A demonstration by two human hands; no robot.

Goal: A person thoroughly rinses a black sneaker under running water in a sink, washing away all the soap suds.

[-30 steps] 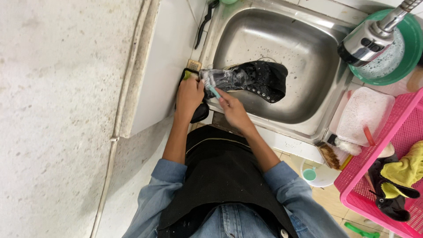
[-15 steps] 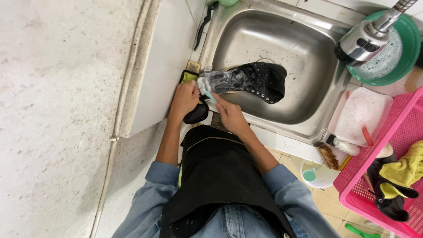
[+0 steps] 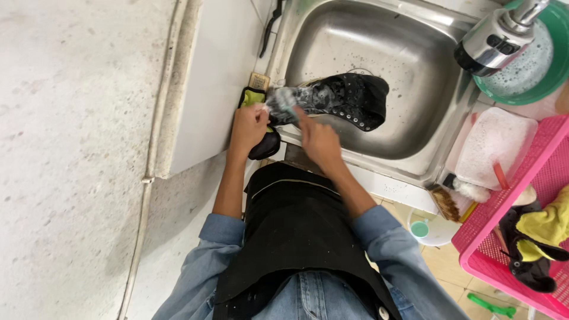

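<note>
- Centrally, a black shoe (image 3: 349, 101) lies on its side across the near rim of a steel sink (image 3: 379, 47), heel end toward the body, toe end over the basin, its heel coated in white suds.
- Left hand (image 3: 248, 125): clenched around the heel end of the shoe at the sink's corner, steadying it against the rim; a green-and-black item (image 3: 261, 145) sits under and just beside this hand, its kind unclear.
- Right hand (image 3: 317, 137): closed over the soapy heel area, fingers pressed to the shoe; whether it grips a brush or cloth cannot be told.
- Technique, as a judgement: scrubbing goes best with the left grip firm and the shoe braced on the rim, strokes kept short over the basin so that suds fall inside, and the wet upper turned in stages so that no panel is missed.
- Risk, as a judgement: a soapy shoe may slip from the rim.
- Surface: a pale ledge (image 3: 219, 65) left of the sink; a tap (image 3: 495, 38) overhangs a green basin (image 3: 533, 65) of foamy water at upper right.
- Room: a white tub (image 3: 495, 142), a scrubbing brush (image 3: 447, 201) and a pink basket (image 3: 521, 213) holding a yellow-and-black item (image 3: 542, 234) stand to the right; tiled floor (image 3: 438, 261) below.
</note>
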